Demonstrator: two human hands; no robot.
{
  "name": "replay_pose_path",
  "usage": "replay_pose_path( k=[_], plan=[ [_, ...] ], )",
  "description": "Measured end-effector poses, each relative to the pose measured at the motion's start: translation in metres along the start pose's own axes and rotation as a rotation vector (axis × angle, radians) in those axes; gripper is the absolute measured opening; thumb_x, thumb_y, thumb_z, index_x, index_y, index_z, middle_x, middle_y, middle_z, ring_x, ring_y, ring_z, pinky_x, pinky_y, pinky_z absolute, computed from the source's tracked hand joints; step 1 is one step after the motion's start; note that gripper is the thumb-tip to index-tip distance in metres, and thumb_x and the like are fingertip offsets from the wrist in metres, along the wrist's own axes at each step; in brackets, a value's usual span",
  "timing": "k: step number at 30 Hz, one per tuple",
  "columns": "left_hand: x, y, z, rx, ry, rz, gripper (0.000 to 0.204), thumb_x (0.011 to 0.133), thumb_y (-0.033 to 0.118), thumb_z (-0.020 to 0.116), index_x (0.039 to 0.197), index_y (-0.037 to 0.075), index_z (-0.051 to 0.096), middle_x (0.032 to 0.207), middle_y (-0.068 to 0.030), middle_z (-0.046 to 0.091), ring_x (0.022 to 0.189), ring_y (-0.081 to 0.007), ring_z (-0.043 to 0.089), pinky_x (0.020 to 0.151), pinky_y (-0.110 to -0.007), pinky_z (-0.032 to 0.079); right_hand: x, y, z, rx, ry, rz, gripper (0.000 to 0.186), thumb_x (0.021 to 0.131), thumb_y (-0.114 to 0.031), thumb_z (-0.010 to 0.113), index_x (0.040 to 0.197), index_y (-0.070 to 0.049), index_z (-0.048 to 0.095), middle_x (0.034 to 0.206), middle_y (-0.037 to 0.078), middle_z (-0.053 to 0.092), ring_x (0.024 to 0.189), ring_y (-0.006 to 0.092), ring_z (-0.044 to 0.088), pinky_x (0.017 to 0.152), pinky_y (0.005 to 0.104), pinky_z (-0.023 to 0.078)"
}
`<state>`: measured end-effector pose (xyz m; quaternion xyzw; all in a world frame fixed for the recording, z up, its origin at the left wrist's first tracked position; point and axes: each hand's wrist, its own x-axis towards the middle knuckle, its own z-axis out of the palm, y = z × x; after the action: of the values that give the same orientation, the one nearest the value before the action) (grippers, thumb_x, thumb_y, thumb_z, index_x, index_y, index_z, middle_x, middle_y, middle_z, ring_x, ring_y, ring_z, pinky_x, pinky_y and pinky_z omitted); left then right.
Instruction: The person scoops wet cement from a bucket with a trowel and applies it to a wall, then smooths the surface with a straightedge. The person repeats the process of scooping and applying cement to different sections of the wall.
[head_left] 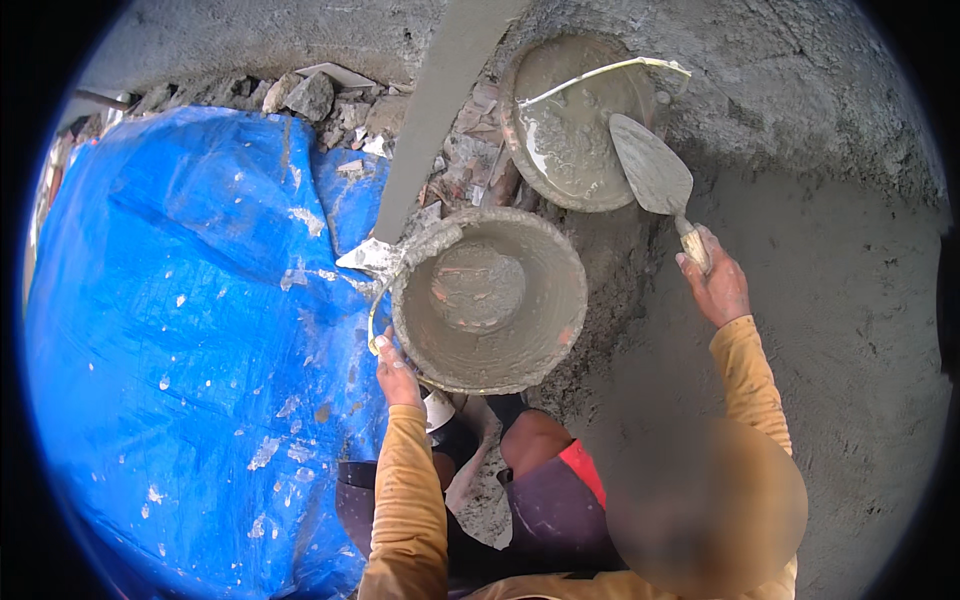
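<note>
My right hand [720, 284] is closed round the wooden handle of a trowel [652, 172]. The trowel's grey, mortar-smeared blade points up and left, over the right rim of a far bucket [545, 187]. Wet grey mortar [590, 115] fills that bucket, and its pale handle lies across the top. Before my legs, a nearer bucket [555, 345] shows its crusted inner wall, with a little mortar [478, 288] at the bottom. My left hand [397, 376] grips this bucket's thin yellowish handle [374, 312] at its left side.
A blue tarp [180, 330], spattered with mortar, covers the left side. Stones and rubble [310, 97] lie along its far edge. A grey, mortar-coated board [432, 120] slants between tarp and buckets. Smooth wet mortar [800, 300] spreads on the right, below a rough grey wall [780, 80].
</note>
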<state>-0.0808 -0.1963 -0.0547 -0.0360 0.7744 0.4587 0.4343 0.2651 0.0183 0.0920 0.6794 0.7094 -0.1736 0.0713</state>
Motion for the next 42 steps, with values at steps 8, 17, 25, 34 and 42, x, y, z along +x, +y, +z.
replay_pose_path(
  k=[8, 17, 25, 34, 42],
  plan=[
    [0.027, 0.033, 0.045, -0.143, -0.129, 0.174, 0.033, 0.093, 0.037, 0.049, 0.078, 0.008, 0.053, 0.066, 0.0058, 0.045, 0.056, -0.0046, 0.039, 0.049, -0.022, 0.032, 0.068, -0.054, 0.061, 0.393, -0.209, 0.015, 0.055, 0.081, -0.031, 0.061, 0.122, 0.003, 0.047, 0.092, 0.017, 0.062, 0.084, 0.0303, 0.06, 0.075, 0.0377, 0.046],
    [0.033, 0.045, 0.062, -0.341, -0.122, 0.257, 0.036, 0.094, 0.027, 0.046, 0.095, -0.006, 0.058, 0.089, -0.0074, 0.059, 0.077, -0.0131, 0.051, 0.069, -0.028, 0.043, 0.063, -0.083, 0.088, 1.173, -0.259, 0.159, 0.05, 0.082, -0.028, 0.064, 0.121, 0.0, 0.049, 0.067, 0.002, 0.052, 0.048, 0.009, 0.048, 0.041, 0.0246, 0.04],
    [0.027, 0.065, 0.069, -0.383, -0.198, 0.141, 0.04, 0.093, 0.032, 0.049, 0.107, -0.005, 0.054, 0.105, -0.0097, 0.057, 0.095, -0.0173, 0.054, 0.084, -0.032, 0.044, -0.022, -0.049, 0.041, 0.929, -0.129, 0.008, 0.054, 0.08, -0.027, 0.065, 0.124, 0.0, 0.049, 0.07, 0.001, 0.052, 0.049, 0.0062, 0.046, 0.044, 0.0225, 0.04],
    [0.014, 0.064, 0.082, -0.421, -0.302, 0.135, 0.039, 0.091, 0.035, 0.052, 0.099, -0.003, 0.057, 0.095, -0.0064, 0.057, 0.087, -0.0134, 0.052, 0.08, -0.028, 0.042, -0.063, -0.074, 0.059, -0.082, -0.339, -0.399, 0.052, 0.079, -0.036, 0.063, 0.118, -0.004, 0.054, 0.101, 0.016, 0.063, 0.089, 0.0342, 0.06, 0.08, 0.0407, 0.047],
    [0.017, 0.067, 0.072, -0.314, -0.168, 0.096, 0.037, 0.09, 0.036, 0.054, 0.089, -0.001, 0.058, 0.084, -0.0039, 0.056, 0.077, -0.0132, 0.05, 0.07, -0.028, 0.042, -0.054, -0.046, -0.002, -0.07, 0.095, -0.264, 0.049, 0.08, -0.028, 0.064, 0.12, -0.003, 0.053, 0.111, 0.016, 0.06, 0.1, 0.0327, 0.058, 0.086, 0.0392, 0.046]
  ],
)
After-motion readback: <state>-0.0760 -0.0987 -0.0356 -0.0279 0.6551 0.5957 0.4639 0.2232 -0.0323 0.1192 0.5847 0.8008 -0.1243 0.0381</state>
